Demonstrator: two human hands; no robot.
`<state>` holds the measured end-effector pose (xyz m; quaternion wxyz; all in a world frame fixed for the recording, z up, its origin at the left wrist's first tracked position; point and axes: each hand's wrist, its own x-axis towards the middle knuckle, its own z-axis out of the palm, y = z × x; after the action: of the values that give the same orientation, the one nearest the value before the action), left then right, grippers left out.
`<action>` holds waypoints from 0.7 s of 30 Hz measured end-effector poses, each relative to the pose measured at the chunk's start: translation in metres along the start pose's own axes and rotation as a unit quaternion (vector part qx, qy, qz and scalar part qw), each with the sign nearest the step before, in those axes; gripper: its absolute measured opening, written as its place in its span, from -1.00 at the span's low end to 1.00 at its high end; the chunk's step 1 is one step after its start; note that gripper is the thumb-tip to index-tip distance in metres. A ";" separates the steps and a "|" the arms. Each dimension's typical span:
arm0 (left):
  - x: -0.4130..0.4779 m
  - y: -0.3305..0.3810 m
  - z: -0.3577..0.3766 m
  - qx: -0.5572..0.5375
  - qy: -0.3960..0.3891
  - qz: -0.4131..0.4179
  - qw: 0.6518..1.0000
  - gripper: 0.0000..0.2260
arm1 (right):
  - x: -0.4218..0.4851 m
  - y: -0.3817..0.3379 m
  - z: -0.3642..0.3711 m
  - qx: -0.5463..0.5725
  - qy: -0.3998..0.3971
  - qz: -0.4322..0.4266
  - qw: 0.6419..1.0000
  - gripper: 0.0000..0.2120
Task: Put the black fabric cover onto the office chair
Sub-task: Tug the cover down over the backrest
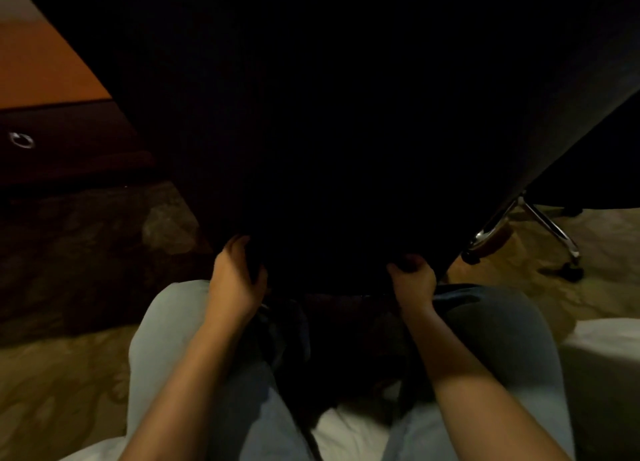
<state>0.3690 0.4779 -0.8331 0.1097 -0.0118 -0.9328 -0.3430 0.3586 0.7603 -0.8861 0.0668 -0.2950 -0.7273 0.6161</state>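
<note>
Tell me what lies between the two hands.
In the head view, the bottom edge of the black cover spans the gap; the left hand and right hand each grip it.

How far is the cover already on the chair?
Done: the black cover seems to wrap most of the chair back. In hand: left hand and right hand grip its lower edge. Left: pulling that edge fully down; too dark to judge the fit.

Chair back [329,114] blocks front; desk [52,65] left; carpet [69,374] free.
</note>
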 end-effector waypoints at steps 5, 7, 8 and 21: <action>0.004 -0.009 -0.008 0.041 -0.019 -0.020 0.999 -0.53 | 0.008 0.000 -0.034 0.064 0.109 0.034 0.991 -0.71; 0.008 -0.016 -0.012 0.049 -0.009 -0.049 0.998 -0.60 | 0.009 -0.006 -0.044 0.113 0.167 0.032 0.979 -0.69; 0.011 -0.018 -0.015 0.042 -0.001 -0.070 0.997 -0.63 | 0.009 -0.009 -0.045 0.125 0.182 0.028 0.975 -0.68; 0.063 -0.030 -0.037 -0.268 0.084 -0.300 0.911 -0.51 | -0.021 -0.015 0.032 0.005 0.037 -0.038 0.999 -0.78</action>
<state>0.3120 0.4279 -0.8113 0.0723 0.2686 -0.7525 -0.5969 0.3553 0.7212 -0.8740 0.1184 -0.2896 -0.7320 0.6052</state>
